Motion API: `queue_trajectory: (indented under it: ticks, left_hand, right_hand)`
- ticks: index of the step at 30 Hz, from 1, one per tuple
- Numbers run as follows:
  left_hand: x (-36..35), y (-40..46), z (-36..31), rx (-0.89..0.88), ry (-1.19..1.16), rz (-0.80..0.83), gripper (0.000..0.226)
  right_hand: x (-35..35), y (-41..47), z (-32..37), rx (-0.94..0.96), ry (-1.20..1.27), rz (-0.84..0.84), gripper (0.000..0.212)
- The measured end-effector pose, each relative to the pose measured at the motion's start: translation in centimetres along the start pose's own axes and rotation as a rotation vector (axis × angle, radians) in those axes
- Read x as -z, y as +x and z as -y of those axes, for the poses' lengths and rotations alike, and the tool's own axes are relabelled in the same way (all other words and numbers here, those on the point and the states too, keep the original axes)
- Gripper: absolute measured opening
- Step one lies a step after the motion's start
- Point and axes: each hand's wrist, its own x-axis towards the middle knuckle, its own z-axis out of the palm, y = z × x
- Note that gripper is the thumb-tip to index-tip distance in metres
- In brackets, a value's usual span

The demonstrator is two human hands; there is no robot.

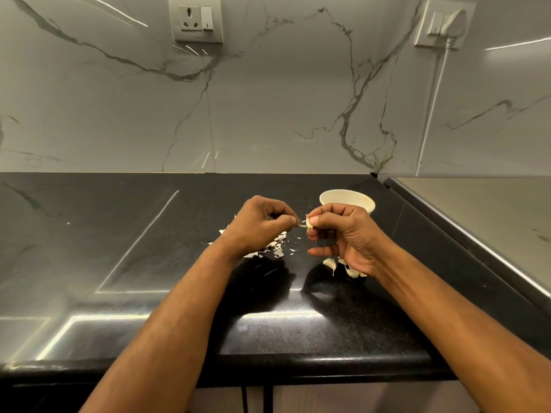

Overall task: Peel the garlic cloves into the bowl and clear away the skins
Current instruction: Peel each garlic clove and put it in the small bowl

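No readable text anywhere in view.

The wall socket (pixel 195 18), the plugged-in socket (pixel 444 23) and the white bowl (pixel 347 201) carry no lettering, brand, number or label that can be made out; the only mark is a small dark line on the rocker switch (pixel 206 19), too small to read as a sign.
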Motion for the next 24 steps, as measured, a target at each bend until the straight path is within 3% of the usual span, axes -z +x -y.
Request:
queue_trajectory:
  ticks: [6,13,21,24]
  left_hand:
    - [-0.2,-0.3,-0.4,-0.074,-0.124,0.046,0.007]
    - [-0.3,-0.3,-0.8,0.005,-0.245,-0.027,0.004]
    - [-0.8,-0.3,-1.1,0.079,-0.309,-0.048,0.012]
    - [-0.9,-0.4,-1.1,0.072,-0.299,-0.039,0.009]
  right_hand:
    - [0.0,0.0,-0.1,0.005,-0.036,-0.026,0.007]
    - [0.2,-0.1,0.0,0.040,0.017,0.013,0.010]
    - [0.3,0.4,-0.6,0.228,-0.029,-0.060,0.017]
    - [0.5,0.5,-0.9,0.293,-0.143,-0.104,0.007]
